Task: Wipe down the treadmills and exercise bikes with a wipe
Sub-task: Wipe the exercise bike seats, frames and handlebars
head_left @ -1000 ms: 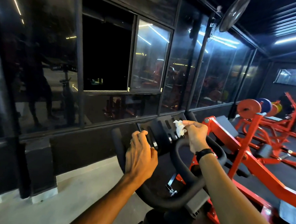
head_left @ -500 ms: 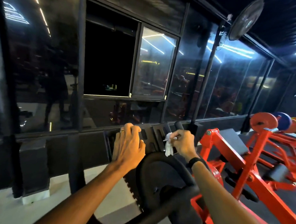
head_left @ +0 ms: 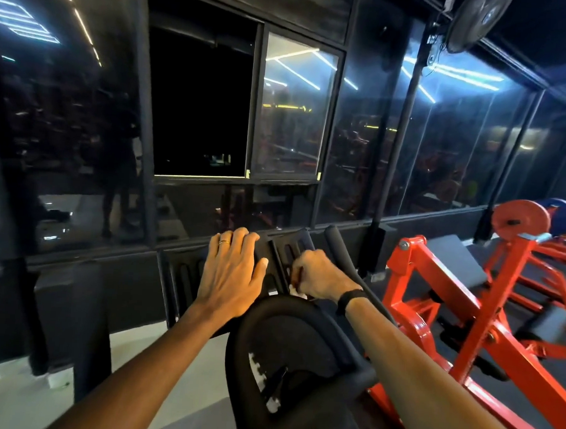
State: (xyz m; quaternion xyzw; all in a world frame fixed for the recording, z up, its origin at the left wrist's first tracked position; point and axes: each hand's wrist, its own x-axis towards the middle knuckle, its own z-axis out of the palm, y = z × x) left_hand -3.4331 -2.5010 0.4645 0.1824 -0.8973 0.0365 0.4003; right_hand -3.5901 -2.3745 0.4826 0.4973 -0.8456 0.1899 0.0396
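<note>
Wipe (head_left: 293,288), a small white scrap, shows only as a sliver under the right hand (head_left: 319,277), which is curled into a fist around it and pressed low against the black console (head_left: 284,250) of the bike, just above the looped handlebar (head_left: 306,309). The right forearm reaches in from the lower right, wrist a little bent, with a dark band (head_left: 351,298) around it. The left hand (head_left: 231,272) lies flat on the console's left half, palm down, fingers straight and slightly spread, fingertips reaching over its top edge and the thumb pointing towards the other hand; a ring (head_left: 224,242) sits on one finger. The left forearm stretches in from the lower left. The two hands are close side by side but apart, with a raised rib of the console between them. To the right stands an orange machine (head_left: 440,308) loaded with weight plates (head_left: 520,220). Beyond the bike runs a dark glass wall with a window (head_left: 294,106), and a fan (head_left: 475,19) hangs high at the right.
</note>
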